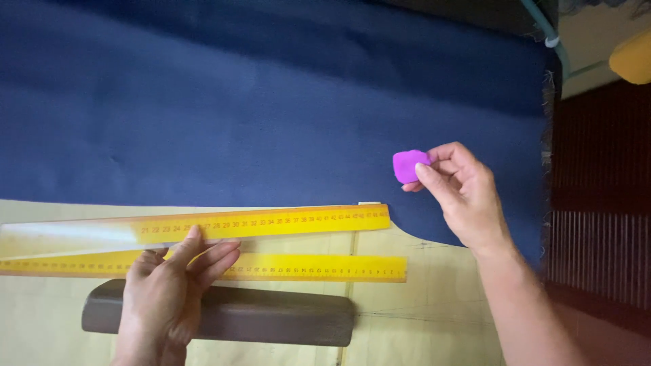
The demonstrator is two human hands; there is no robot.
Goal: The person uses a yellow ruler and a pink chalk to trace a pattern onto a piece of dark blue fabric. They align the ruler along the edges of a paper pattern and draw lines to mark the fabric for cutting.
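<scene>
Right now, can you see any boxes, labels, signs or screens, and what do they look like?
No boxes, labels, signs or screens show.
Printed things are only these:
Upper ruler: long yellow strip with small dark markings, under the left hand, along the blue cloth edge.
Lower ruler: matching yellow strip, just below.
Purple chalk: plain, pinched by the right hand.

Navy cloth, purple chalk, yellow rulers (dark markings)
</scene>
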